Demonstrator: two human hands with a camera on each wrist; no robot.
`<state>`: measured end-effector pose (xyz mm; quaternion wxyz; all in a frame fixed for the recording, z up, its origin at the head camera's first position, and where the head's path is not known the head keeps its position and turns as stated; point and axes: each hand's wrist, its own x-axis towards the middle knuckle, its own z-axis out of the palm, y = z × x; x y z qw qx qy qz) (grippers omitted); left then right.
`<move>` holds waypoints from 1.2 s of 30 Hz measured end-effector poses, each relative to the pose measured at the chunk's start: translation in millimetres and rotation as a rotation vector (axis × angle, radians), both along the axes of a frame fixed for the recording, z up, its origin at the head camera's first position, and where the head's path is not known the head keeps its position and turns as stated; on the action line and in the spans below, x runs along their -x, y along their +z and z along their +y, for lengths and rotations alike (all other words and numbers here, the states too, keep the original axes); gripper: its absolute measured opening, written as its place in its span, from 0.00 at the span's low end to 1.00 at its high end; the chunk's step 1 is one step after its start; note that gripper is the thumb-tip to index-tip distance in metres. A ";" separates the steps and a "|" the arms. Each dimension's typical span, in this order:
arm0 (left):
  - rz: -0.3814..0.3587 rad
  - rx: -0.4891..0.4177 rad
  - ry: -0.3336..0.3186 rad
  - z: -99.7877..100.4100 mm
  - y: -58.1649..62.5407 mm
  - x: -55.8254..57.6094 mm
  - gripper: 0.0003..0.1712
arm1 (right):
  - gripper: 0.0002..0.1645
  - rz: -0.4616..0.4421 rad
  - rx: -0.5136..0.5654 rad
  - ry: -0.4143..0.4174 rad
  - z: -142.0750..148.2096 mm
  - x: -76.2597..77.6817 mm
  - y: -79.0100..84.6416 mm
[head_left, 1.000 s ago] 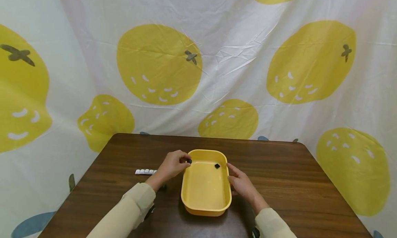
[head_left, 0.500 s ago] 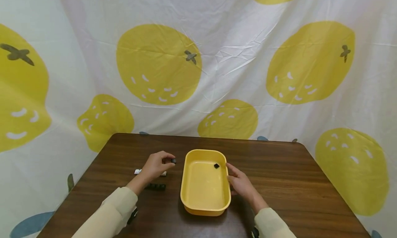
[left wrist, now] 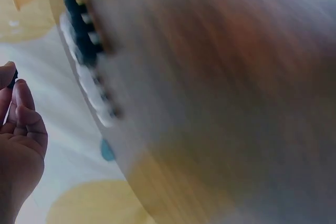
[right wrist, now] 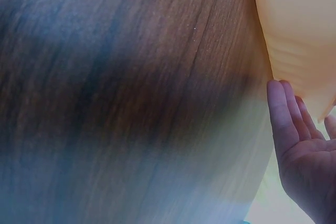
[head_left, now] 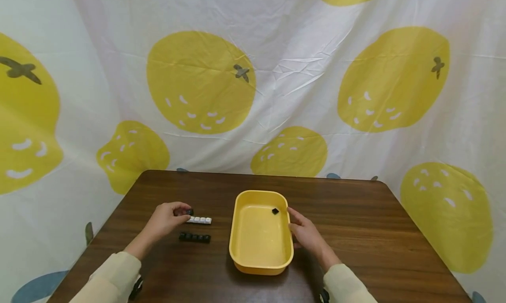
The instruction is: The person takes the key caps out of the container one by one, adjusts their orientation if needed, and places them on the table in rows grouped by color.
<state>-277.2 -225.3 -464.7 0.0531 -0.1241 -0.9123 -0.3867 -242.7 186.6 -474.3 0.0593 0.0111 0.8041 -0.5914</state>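
My left hand (head_left: 168, 217) pinches a small black keycap (head_left: 190, 212) between thumb and fingertips, just above the left end of a row of white keycaps (head_left: 202, 220). That row lies partly behind the hand. Nearer the body, a row of black keycaps (head_left: 194, 237) lies on the table. A yellow plastic tub (head_left: 261, 267) stands to the right, with one black keycap (head_left: 275, 211) on its floor near the far right corner. My right hand (head_left: 310, 237) rests against the tub's right side; in the right wrist view its fingers (right wrist: 282, 111) are extended along the outer wall.
The dark wood table (head_left: 375, 232) extends on both sides of the tub. Behind its far edge hangs a white cloth (head_left: 292, 92) printed with yellow lemons. In the left wrist view, the black row (left wrist: 81, 24) overlaps the white row (left wrist: 92, 90).
My left hand has moved left, from the tub's left rim to above the white row, with the keycap still pinched. The black row has come into view. My right hand stays at the tub.
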 end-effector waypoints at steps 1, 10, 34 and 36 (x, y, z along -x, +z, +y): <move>-0.002 0.008 0.005 -5.2 -1.4 -1.3 0.12 | 0.33 0.000 -0.001 -0.001 0.0 -0.1 0.1; -0.054 0.098 -0.016 -39.4 -15.3 -11.7 0.12 | 0.33 -0.003 0.006 0.006 0.5 -0.7 -0.8; -0.123 0.119 -0.135 -40.9 -33.4 -12.4 0.09 | 0.33 0.002 0.010 0.009 0.3 -1.1 0.2; -0.131 0.120 -0.134 -40.0 -33.3 -12.4 0.10 | 0.33 0.006 0.009 0.010 0.4 -0.9 0.4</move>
